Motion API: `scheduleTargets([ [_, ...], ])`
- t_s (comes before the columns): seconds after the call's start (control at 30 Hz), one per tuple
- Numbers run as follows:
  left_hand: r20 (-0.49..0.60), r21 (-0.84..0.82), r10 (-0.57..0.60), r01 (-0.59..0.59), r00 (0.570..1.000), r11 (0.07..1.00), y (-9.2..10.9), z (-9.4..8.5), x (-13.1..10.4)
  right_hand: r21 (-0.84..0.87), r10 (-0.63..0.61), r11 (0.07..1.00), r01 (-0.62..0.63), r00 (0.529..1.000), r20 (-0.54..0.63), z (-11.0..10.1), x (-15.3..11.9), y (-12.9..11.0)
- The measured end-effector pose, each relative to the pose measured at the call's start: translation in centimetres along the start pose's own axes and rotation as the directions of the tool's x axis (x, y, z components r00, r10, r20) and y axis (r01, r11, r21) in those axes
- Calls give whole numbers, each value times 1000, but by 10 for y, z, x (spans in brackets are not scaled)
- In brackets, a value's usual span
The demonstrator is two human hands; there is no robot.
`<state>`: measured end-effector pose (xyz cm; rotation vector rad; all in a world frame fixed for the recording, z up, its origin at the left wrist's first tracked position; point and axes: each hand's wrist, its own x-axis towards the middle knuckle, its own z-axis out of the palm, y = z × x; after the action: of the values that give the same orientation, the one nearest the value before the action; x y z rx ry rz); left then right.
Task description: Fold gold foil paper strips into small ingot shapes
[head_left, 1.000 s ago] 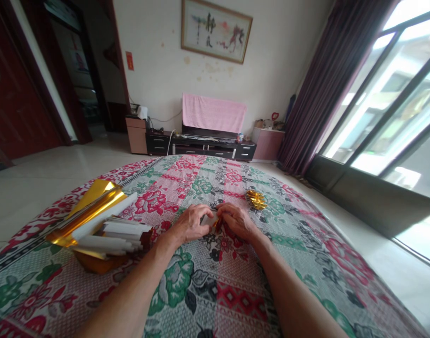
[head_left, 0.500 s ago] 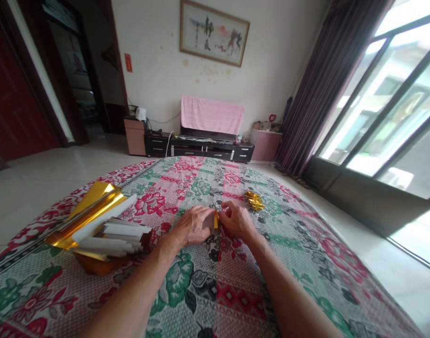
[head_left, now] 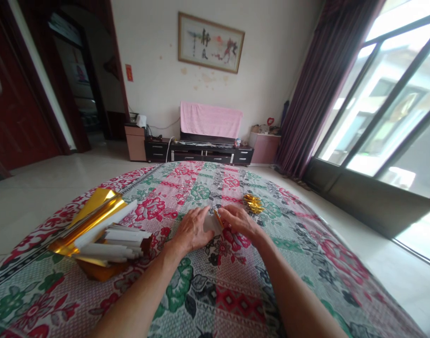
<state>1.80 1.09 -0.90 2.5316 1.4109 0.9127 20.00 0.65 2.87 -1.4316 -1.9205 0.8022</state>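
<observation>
Left hand (head_left: 195,228): fingers spread, thumb at the paper (head_left: 212,224)
Right hand (head_left: 238,221): fingers pinching its gold edge
Paper: between both hands, over the tablecloth (head_left: 200,191)
Gold pieces (head_left: 254,204): beyond the right hand

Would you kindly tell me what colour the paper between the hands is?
The paper is pale greyish-white, with gold along its right side; head view.

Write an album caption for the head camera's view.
Left hand and right hand handle a small pale piece with a gold edge over a flowered cloth, shiny gold pieces lying beyond.
</observation>
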Motion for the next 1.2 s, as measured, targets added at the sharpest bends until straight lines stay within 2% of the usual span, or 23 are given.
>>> scheduleTargets([
  [0.1,-1,15,5,-5,1000,1000,0,-1,0,-104,-43,993,55,993,111,0,-1,-4],
  [0.2,-5,7,28,-28,1000,1000,2,-2,0,-314,-37,949,34,999,-2,10,1,-8],
  [0.3,-20,-6,43,-43,999,999,3,-4,-1,-394,-43,919,15,997,-61,21,4,-11],
  [0.5,-38,-51,41,-43,998,998,-4,-5,1,-371,-65,928,38,996,-60,26,5,-11],
  [0.63,-112,-68,-48,40,993,997,-13,-6,3,-344,-115,935,84,991,-72,28,6,-9],
  [0.87,-71,1,-91,91,993,996,-11,-8,1,-298,-234,935,194,966,-107,32,9,1],
  [1.03,-45,48,-55,57,997,997,-9,-9,-1,-240,-320,931,274,930,-179,34,13,14],
  [1.2,-8,52,-3,3,1000,999,-7,-10,-1,-173,-297,951,258,918,-262,35,17,21],
])
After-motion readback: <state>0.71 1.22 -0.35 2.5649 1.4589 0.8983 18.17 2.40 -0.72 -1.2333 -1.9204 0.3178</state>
